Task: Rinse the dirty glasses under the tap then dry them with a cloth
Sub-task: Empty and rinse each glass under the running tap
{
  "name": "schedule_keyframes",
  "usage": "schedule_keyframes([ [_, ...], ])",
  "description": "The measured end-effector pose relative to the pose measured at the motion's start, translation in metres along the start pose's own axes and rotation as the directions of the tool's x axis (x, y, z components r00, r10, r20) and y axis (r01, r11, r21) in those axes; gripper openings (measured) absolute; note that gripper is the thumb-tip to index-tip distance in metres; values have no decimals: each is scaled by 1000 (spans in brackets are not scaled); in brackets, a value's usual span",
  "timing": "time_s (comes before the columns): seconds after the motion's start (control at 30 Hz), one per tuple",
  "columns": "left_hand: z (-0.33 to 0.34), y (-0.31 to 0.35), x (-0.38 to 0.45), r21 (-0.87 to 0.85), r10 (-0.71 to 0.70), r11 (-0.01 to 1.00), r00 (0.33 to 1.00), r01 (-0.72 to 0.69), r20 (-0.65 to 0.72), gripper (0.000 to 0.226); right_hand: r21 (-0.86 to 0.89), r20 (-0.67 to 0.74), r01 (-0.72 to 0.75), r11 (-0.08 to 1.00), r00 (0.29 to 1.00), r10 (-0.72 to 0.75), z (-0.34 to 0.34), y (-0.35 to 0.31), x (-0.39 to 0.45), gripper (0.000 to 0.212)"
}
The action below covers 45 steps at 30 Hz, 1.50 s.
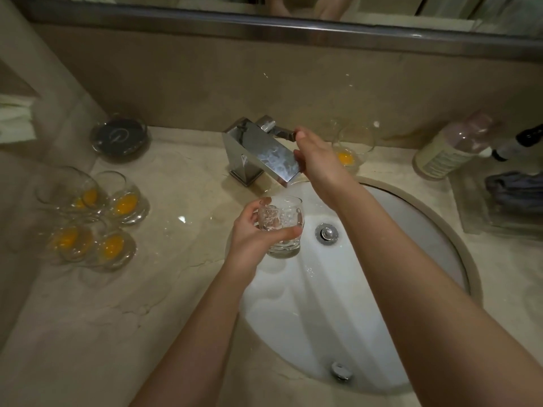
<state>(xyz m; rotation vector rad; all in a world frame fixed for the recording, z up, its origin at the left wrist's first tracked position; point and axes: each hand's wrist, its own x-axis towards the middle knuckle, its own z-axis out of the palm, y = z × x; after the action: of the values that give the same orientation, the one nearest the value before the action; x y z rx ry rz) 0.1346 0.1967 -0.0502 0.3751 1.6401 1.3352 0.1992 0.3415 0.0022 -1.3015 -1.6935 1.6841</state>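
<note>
The left hand (249, 230) grips a clear glass (282, 227) over the white sink (367, 304), fingers curled round its near side and thumb on the rim at about 10 o'clock; the glass stands upright just below the spout of the chrome tap (258, 151), full of churning, bubbly water; the right hand (314, 160) reaches to the tap at 12 o'clock of the basin, thumb and fingers closed on the tap's lever (282, 132); the drain plug (326, 232) sits just right of the held glass, at its 3 o'clock.

On the marble counter (176, 289), at 9 o'clock from the sink, four dirty glasses (97, 218) cluster close together, each with orange-yellow residue at its bottom; a fifth dirty glass (352, 148) stands behind the right hand at about 1 o'clock, also with orange dregs in its base; a round glass dish (120, 136) with something dark in it lies at 10 o'clock, against the wall; at 2 o'clock a plastic bottle (452, 148) leans, and beside it a clear tray (505, 207) holds a dark cloth (514, 186).
</note>
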Motion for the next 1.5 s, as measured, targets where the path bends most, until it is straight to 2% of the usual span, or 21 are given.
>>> schedule_keyframes([
  [0.17,3,2,-8,-40,-20,999,999,21,40,91,34,-39,-19,999,999,20,-20,9,-42,46],
  [0.23,7,3,-11,-52,-24,998,997,27,68,85,79,-12,-97,992,995,98,-28,25,-67,42],
  [0.33,13,6,-17,-53,-57,997,991,64,121,74,207,109,-233,950,971,214,-32,44,-94,40],
  [0.4,16,9,-20,-45,-117,991,980,126,161,66,201,123,-265,943,962,244,-33,51,-101,38],
  [0.43,18,10,-20,-44,-162,984,967,174,197,70,181,102,-285,941,957,271,-35,52,-103,37],
  [0.5,23,12,-23,3,-258,964,926,268,277,73,125,65,-371,920,929,365,-40,48,-106,42],
  [0.6,35,16,-31,104,-387,922,867,374,315,54,72,66,-511,856,859,508,-52,48,-109,50],
  [0.7,48,15,-32,169,-421,907,834,386,356,55,116,51,-554,824,832,553,-64,55,-112,62],
  [0.8,65,16,-31,231,-417,906,837,354,354,56,143,84,-575,806,818,569,-81,59,-114,56],
  [0.93,89,16,-28,199,-337,938,875,282,347,50,219,76,-511,831,858,507,-105,57,-116,34],
  [1.0,100,18,-26,140,-264,963,895,228,359,49,240,8,-444,863,890,455,-117,58,-112,38],
  [1.1,115,22,-17,148,-169,981,932,126,322,63,237,-130,-345,908,915,381,-132,59,-102,51],
  [1.23,133,25,1,132,-64,991,947,23,315,56,219,-261,-215,952,927,270,-144,59,-84,59],
  [1.33,138,29,13,144,4,989,967,-42,254,41,18,-399,-100,995,912,99,-151,64,-67,63],
  [1.43,135,30,25,176,44,981,982,-77,186,30,-181,-449,-33,983,892,-53,-155,63,-51,72],
  [1.5,132,28,33,187,92,976,988,-114,122,30,-255,-467,-7,967,877,-117,-157,61,-41,74],
])
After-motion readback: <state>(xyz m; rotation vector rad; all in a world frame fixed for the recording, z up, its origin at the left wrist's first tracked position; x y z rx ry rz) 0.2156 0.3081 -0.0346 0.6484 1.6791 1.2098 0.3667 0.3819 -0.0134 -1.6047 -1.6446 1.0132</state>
